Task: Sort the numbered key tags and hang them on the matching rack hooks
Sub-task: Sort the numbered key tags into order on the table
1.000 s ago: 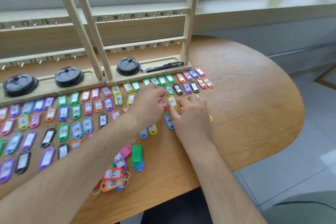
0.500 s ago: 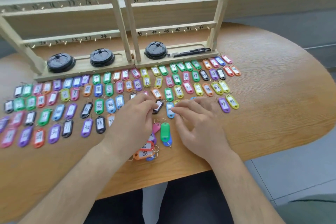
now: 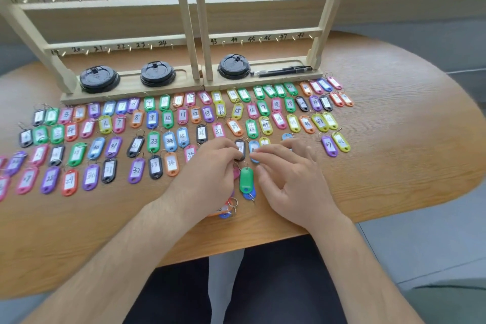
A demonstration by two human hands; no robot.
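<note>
Both hands down on loose tags, in front of the rack's right half.

Your left hand (image 3: 207, 176) has its fingers bent, tips against a black key tag (image 3: 241, 147); can't tell whether it is pinched or only touched. Your right hand (image 3: 294, 181) lies loose, fingers straight and spread, a fingertip on a blue key tag (image 3: 253, 148). Both tags lie flat on the table (image 3: 394, 166), out from the wooden rack (image 3: 131, 85). Farther out from the rack lies a green key tag (image 3: 246, 179), blank side up. Rows of numbered key tags (image 3: 168, 118) run along the rack's front edge. Three black lids (image 3: 234, 67) and pens (image 3: 281, 71) sit on the rack's base.
</note>
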